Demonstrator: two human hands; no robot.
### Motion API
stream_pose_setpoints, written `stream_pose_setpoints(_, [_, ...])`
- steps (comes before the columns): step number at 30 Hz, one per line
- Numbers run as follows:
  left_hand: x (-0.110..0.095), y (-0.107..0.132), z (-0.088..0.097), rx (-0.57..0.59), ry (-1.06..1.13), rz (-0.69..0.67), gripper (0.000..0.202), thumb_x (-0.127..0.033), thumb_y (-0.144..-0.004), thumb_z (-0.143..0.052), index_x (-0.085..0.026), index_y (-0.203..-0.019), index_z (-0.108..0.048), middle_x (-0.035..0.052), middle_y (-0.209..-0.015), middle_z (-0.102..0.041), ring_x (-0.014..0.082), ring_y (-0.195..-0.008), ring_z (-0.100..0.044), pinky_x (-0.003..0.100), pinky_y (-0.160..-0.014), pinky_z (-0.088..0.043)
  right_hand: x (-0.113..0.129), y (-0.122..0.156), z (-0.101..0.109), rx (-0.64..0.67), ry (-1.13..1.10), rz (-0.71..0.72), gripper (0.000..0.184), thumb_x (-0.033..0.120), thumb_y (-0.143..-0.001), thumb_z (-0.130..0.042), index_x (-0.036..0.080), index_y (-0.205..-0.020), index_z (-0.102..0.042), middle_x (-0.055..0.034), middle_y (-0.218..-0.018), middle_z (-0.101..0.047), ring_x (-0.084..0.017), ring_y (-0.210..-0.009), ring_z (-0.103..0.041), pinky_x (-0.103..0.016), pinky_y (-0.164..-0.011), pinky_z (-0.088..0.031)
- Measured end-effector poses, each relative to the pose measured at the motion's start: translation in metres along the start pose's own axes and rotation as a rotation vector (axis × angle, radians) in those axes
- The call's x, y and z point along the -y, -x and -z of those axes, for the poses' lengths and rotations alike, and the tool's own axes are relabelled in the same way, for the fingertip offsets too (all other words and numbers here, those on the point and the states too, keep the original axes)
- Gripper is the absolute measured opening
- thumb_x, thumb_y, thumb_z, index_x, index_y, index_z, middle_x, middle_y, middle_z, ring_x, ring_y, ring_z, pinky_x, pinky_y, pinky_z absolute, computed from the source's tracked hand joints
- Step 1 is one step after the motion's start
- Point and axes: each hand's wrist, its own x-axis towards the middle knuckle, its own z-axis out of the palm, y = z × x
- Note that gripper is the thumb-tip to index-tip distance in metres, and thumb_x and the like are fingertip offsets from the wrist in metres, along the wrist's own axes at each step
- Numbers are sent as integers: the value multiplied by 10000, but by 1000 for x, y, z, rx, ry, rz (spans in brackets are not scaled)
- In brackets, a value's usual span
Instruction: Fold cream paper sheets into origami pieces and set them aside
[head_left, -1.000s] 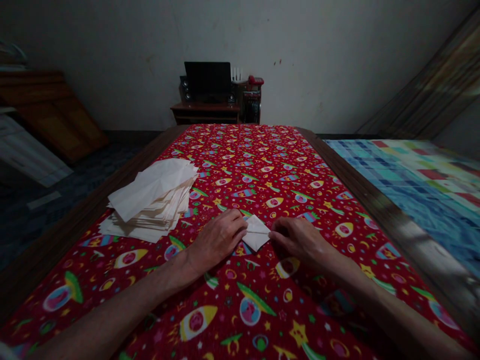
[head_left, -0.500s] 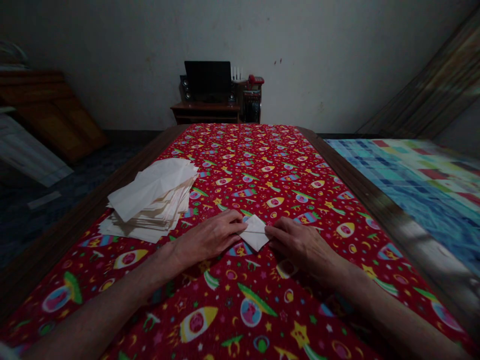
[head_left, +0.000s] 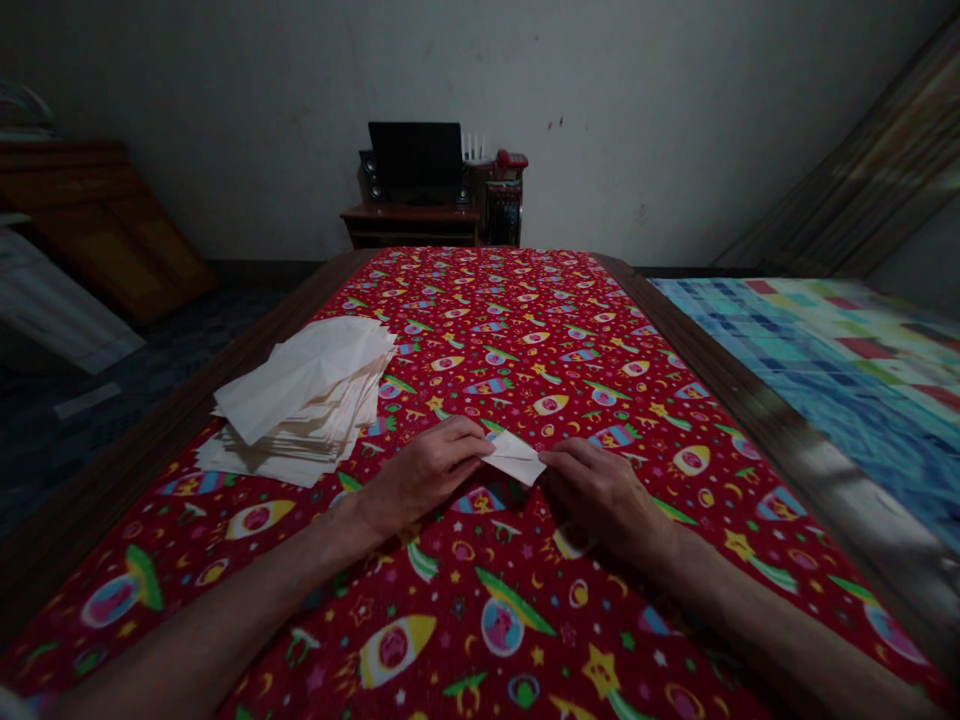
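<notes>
A small folded white paper [head_left: 516, 458] lies between my hands on the red cloth with the rocket print [head_left: 525, 340]. My left hand [head_left: 424, 470] pinches its left corner with curled fingers. On the other side my right hand [head_left: 596, 485] pinches the paper's right corner. The paper now looks narrow, its near half lifted or folded up off the cloth. A thick, fanned pile of white paper sheets [head_left: 304, 395] rests to the left of my left hand.
The cloth covers a long wooden table [head_left: 247, 335]. A bed with a blue checked cover [head_left: 825, 370] runs along the right. At the far wall stands a low desk [head_left: 412, 225] with a dark monitor [head_left: 415, 155]. Wooden furniture [head_left: 97, 225] sits at the left.
The paper went from a flat diamond to a narrower shape as its near point came up. Both hands kept hold and shifted slightly.
</notes>
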Motion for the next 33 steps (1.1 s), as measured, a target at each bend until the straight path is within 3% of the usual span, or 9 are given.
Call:
stream_pose_setpoints(5, [-6,-14,11,-204,162,242,94,-193,-814,-642,-160,-731,-669,31,-800,-649,134,-764,-617,242,-713,-503,6,-3,-2,-5,-154,-30,244,195,-944,-409,159,-928,-650,-69,-857,-628,-118,-676,-569,-219,-595,-446])
stream_pose_setpoints(7, [-8,-23,19,-196,224,317,114,-214,-802,-645,-150,-710,-666,27,-770,-663,140,-741,-621,241,-698,-494,8,-4,-1,12,-194,-26,234,200,-934,-430,171,-919,-662,-63,-871,-626,-114,-678,-565,-216,-592,-434])
stream_pose_setpoints(10, [-9,-38,33,33,292,353,116,-215,-799,-624,-136,-739,-684,20,-743,-686,137,-703,-627,221,-659,-474,8,-5,3,33,-261,-59,250,198,-935,-423,177,-917,-671,-60,-876,-628,-106,-676,-568,-208,-590,-428])
stream_pose_setpoints(15, [-4,-71,43,452,181,230,151,-176,-804,-578,-132,-786,-721,18,-768,-700,112,-693,-614,175,-632,-424,4,-6,12,16,-343,-115,224,237,-939,-439,186,-979,-653,-68,-888,-648,-119,-705,-598,-215,-602,-446])
stream_pose_setpoints(23, [13,-110,1,689,-31,65,174,-154,-803,-585,-195,-898,-725,-14,-772,-688,95,-671,-579,157,-568,-371,-5,1,5,-118,-325,-124,242,188,-914,-466,188,-1155,-496,-37,-863,-646,-132,-724,-603,-232,-634,-448])
stream_pose_setpoints(28, [12,-113,-17,663,-97,33,315,-124,-794,-587,-203,-1093,-649,2,-871,-673,128,-744,-582,193,-613,-393,-10,0,7,-17,-297,-60,158,173,-924,-419,179,-928,-577,-49,-819,-610,-126,-666,-547,-228,-583,-408])
stream_pose_setpoints(33, [12,-88,-11,374,-294,-83,344,-255,-883,-563,-182,-1220,-556,68,-1046,-633,202,-982,-559,314,-843,-432,-9,0,7,6,-250,-40,201,159,-907,-442,181,-908,-642,-65,-858,-597,-132,-689,-534,-234,-589,-408])
